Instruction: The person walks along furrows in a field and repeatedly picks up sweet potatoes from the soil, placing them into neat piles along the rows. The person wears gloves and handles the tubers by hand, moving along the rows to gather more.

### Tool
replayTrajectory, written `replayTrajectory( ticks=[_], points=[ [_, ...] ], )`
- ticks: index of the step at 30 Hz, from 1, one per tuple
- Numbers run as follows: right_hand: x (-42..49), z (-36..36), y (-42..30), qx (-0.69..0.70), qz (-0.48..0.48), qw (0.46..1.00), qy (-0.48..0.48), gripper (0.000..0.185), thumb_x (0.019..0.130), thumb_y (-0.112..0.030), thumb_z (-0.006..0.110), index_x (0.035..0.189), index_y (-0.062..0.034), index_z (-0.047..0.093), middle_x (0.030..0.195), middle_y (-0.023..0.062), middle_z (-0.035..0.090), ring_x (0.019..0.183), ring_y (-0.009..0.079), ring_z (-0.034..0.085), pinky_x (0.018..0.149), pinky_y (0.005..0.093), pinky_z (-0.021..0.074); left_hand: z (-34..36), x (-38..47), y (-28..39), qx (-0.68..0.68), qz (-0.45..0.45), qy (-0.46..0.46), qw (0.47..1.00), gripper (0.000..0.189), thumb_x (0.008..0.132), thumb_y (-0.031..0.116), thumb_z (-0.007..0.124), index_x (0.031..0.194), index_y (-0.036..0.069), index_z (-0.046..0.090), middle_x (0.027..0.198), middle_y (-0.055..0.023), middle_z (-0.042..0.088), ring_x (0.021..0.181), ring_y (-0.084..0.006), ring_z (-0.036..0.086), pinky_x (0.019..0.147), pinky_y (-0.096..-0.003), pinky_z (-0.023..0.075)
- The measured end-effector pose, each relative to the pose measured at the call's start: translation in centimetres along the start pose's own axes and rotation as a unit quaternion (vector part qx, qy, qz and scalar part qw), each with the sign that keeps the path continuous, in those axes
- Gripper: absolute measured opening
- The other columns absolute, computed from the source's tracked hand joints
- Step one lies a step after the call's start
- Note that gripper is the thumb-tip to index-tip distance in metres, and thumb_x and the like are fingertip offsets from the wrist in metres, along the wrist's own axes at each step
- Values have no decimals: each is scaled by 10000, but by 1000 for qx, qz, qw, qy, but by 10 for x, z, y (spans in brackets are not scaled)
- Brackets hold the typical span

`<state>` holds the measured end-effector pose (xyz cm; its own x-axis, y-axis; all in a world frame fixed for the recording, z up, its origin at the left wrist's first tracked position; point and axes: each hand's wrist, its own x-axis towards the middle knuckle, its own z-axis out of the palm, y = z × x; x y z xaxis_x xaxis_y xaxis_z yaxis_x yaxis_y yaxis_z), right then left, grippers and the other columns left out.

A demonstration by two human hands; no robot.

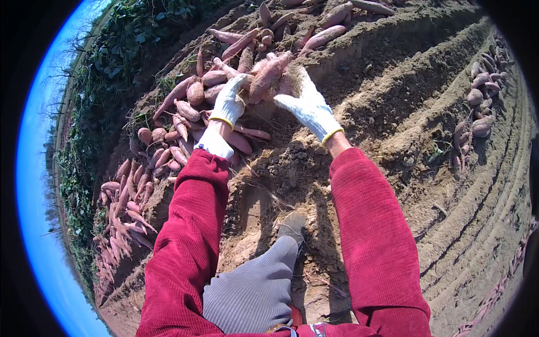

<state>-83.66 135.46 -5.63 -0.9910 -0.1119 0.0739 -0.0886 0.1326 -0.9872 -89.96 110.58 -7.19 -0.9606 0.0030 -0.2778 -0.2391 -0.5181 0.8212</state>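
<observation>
My left hand (230, 100), in a white knit glove with a yellow cuff edge, is at the left side of a cluster of sweet potatoes (269, 76); its fingertips are hidden behind them. My right hand (304, 100), gloved alike with soil on the fingers, is at the cluster's right side, thumb spread towards it. Whether either hand bears its weight cannot be told. Loose sweet potatoes (187, 110) lie around and below my left hand on the soil. Others (324, 37) lie beyond both hands.
A long heap of sweet potatoes (126, 193) runs down the left, beside green leafy vines (113, 63). Furrowed soil ridges (391, 97) spread to the right, with another row of sweet potatoes (482, 99). My shoe (292, 227) stands on the soil below my hands.
</observation>
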Motion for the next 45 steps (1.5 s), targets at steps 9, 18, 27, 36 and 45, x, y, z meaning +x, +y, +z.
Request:
replayTrajectory(
  ticks=[9,18,27,36,45],
  points=[
    [-297,-76,44,-418,230,878,-29,736,874,-341,776,1537,-166,508,1646,181,386,1522,426,332,1238,601,303,-70,-111,-62,131,27,102,986,396,992,122,716,1365,41,609,1172,-40,679,1036,-111,649,826,-249,541],
    [-463,-3,22,-452,294,834,-119,780,910,-372,721,1611,-251,400,1707,117,302,1552,444,272,1218,687,254,-28,-246,-96,279,-104,1,955,383,987,119,731,1362,81,658,1138,-2,713,943,-101,672,821,-254,548],
    [-616,49,-29,-392,386,805,-223,717,880,-326,717,1557,-239,498,1645,149,395,1539,439,301,1183,701,301,-126,-454,-12,360,-145,14,921,298,1063,166,612,1329,40,658,1192,-61,718,1019,-154,685,881,-293,546],
    [-605,-20,-99,-337,357,871,-25,556,858,-242,658,1399,-126,601,1402,151,573,1233,427,619,1025,590,502,-82,-463,135,275,111,68,953,324,1000,149,729,1300,39,675,879,38,696,657,-12,582,522,-155,360],
    [-567,-133,-261,-605,191,772,-23,181,810,-130,703,926,-40,809,1001,179,778,963,376,727,1009,595,528,280,-528,154,498,228,-367,752,489,1000,203,721,1431,-2,613,1368,-105,669,1237,-189,634,1037,-316,492]
  ],
)
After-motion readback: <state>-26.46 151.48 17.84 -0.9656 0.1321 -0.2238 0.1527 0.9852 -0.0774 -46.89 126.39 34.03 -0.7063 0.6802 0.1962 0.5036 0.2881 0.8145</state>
